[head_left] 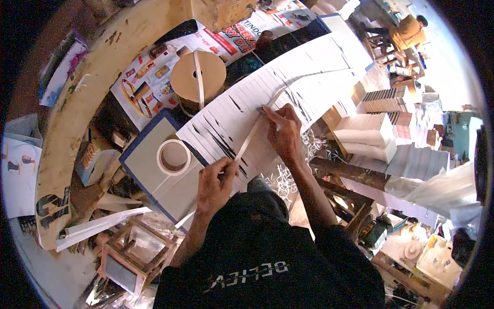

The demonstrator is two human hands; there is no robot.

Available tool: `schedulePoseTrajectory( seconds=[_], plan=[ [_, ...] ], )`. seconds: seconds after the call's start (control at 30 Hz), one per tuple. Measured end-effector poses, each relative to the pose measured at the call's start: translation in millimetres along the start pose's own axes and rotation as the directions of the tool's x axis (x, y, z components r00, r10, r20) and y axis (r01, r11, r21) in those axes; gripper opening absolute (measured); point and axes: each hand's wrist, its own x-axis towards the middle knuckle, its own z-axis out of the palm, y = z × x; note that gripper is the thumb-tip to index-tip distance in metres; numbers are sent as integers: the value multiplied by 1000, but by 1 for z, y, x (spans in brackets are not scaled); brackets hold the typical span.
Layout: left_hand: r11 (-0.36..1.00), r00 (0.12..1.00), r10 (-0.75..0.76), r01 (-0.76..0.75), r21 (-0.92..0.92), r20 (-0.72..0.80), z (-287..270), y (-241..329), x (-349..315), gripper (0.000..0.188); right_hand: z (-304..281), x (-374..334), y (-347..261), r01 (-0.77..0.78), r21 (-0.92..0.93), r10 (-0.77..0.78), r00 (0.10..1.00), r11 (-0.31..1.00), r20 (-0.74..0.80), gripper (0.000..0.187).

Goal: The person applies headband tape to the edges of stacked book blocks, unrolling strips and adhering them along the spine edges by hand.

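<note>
A long white paper stack (211,121) with dark gaps between its sections runs diagonally away from me, like a row of book spines. Along it lies a narrow white strip (250,138), its far part curving loosely over the paper. My left hand (215,186) is closed at the stack's near end, pinching the strip between thumb and fingers. Farther up, my right hand (284,130) has its fingers curled and its index and thumb tips closed on the strip. A small dark spot at that fingertip is unclear. A roll of white tape (160,156) rests on a grey board (149,177) with blue edges.
Beyond the stack stands a cardboard-faced spool (183,77) with a white band across it, near printed sheets (135,87). A curved wooden edge (62,149) bounds the left. Paper piles (363,136) stand at right. Curly scraps (282,183) lie below. Another person (409,32) sits far right.
</note>
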Motion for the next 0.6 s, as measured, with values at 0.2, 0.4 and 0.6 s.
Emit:
schedulePoseTrajectory(
  seconds=[0.2, 0.4, 0.6],
  plan=[
    [995, 998, -29, 24, 98, 48, -18, 12, -41, 16, 2, -3, 5, 43, -11, -43, 999, 999, -11, 39],
    [939, 904, -330, 285, 189, 272, -94, -19, -134, 11, 5, -3, 8, 24, 5, -24, 999, 1000, -37, 42],
    [848, 791, -463, 526, -59, 400, -158, -85, -154, 20, -4, 2, 8, 47, 16, -47, 999, 999, -27, 44]
  ],
)
